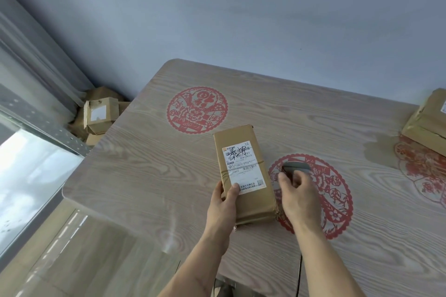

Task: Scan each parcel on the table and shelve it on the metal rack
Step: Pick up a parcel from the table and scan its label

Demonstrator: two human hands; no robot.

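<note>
We have the brown cardboard parcel (243, 173) lying flat near the middle of the wood-grain table (144, 176), its long axis running from six o'clock to twelve and its white shipping label (243, 167) facing up. Our left hand (223, 202) grips its near left corner at about seven o'clock, thumb pressed on the label's lower edge and fingers curled round the side. Just beside the parcel at three o'clock, our right hand (298, 194) curls its fingers round a grey handheld scanner (296, 167), whose head pokes out past the fingertips toward twelve o'clock. The step in hand looks like the scan itself, and to do it well we want the scanner's window swung toward nine o'clock and tilted down at the barcode near the label's far end, which handwriting partly crosses; we judge a steady, slightly angled aim will read better than a flat one, since the tape may glare. We should keep the left thumb off the printed codes and hold the parcel still. Another wrapped parcel (427, 120) waits at the table's two o'clock edge, red paper-cut decals (196, 109) lie on the tabletop, and spare cartons (101, 113) sit on the floor at ten o'clock.
</note>
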